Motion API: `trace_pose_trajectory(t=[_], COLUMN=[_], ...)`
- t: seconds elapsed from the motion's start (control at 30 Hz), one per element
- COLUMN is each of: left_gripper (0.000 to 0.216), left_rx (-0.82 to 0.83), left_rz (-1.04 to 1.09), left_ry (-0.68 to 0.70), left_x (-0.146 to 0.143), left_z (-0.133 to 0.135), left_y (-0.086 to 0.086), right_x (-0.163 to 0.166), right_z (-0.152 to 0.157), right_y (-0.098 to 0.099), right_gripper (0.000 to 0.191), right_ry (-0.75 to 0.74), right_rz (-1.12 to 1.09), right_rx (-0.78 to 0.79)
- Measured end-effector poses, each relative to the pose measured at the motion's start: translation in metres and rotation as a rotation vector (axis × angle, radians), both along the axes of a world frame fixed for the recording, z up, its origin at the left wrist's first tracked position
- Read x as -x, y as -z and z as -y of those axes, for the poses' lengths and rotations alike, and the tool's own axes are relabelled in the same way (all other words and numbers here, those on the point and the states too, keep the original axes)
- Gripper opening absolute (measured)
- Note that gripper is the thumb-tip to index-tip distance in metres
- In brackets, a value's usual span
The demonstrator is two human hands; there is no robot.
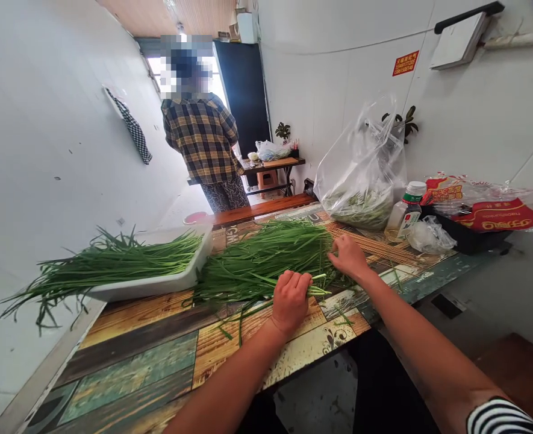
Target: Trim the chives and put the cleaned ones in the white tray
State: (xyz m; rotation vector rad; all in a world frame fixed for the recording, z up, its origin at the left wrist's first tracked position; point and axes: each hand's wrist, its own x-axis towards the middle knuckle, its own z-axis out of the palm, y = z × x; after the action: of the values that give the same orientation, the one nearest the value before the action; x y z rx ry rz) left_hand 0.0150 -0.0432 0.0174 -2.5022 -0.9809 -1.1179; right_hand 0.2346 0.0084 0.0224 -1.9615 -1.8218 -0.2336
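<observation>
The left hand (290, 298) is closed in a fist around a small bunch of chives (317, 286), its fingers wrapped together over the stalks, whose pale cut ends stick out to the right of the knuckles. The bunch lies low over the table (149, 355), a patchwork of painted wood planks, at the near edge of the big pile of chives (266, 256) spread across the middle of the tabletop. The right hand (348, 256) rests on the right end of that pile, palm down with the fingers slightly curled and pointing left. From this angle it is hard to say whether they pinch any stalks or only lie on them. The two hands are near each other, but they do not touch. To the left of the pile, a white tray (158, 282) sits at the table's edge and holds a second heap of chives (112, 262), whose tips hang well past its left rim. Behind the right hand stands a clear plastic bag (363, 163) with greens in its bottom. Beside it are a small bottle (404, 216) and some red packets (496, 214). Beyond the table, a person in a plaid shirt (203, 138) stands near a wooden bench (259, 209).
</observation>
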Motion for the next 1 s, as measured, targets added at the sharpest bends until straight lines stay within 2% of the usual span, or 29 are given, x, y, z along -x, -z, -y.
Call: trace_pose_trajectory(t=[0.2,0.33,0.5,0.6,0.67,0.73,0.83,1.0], left_gripper=[0.015,0.012,0.02,0.023,0.022,0.021,0.024,0.025], left_rx=[0.001,0.006,-0.1,-0.149,-0.118,-0.047,0.067,0.091], left_rz=[0.002,-0.008,-0.015,-0.027,-0.027,-0.046,-0.145,-0.435], left_ry=[-0.032,-0.043,0.032,0.073,0.07,0.053,0.047,0.303], left_x=[-0.001,-0.001,0.004,0.006,0.004,0.002,0.0,-0.004], left_z=[-0.003,-0.004,0.0,0.003,0.004,0.003,0.002,0.002], left_y=[0.005,0.008,0.001,0.0,0.003,0.007,0.012,0.013], right_x=[-0.012,-0.015,-0.001,0.015,0.023,0.026,0.024,0.017], right_z=[-0.012,-0.004,0.052,0.089,0.1,0.099,0.078,0.044], right_y=[0.003,-0.006,-0.028,-0.032,-0.029,-0.021,-0.008,0.003], right_gripper=[0.014,0.014,0.019,0.019,0.021,0.024,0.03,0.037], right_ry=[-0.158,-0.283,-0.383,-0.354,-0.31,-0.253,-0.192,-0.22], right_rz=[0.091,-0.036,-0.376,-0.46,-0.528,-0.632,-0.827,-1.07], right_rx=[0.067,-0.004,-0.015,-0.017,-0.004,-0.007,-0.059,-0.082])
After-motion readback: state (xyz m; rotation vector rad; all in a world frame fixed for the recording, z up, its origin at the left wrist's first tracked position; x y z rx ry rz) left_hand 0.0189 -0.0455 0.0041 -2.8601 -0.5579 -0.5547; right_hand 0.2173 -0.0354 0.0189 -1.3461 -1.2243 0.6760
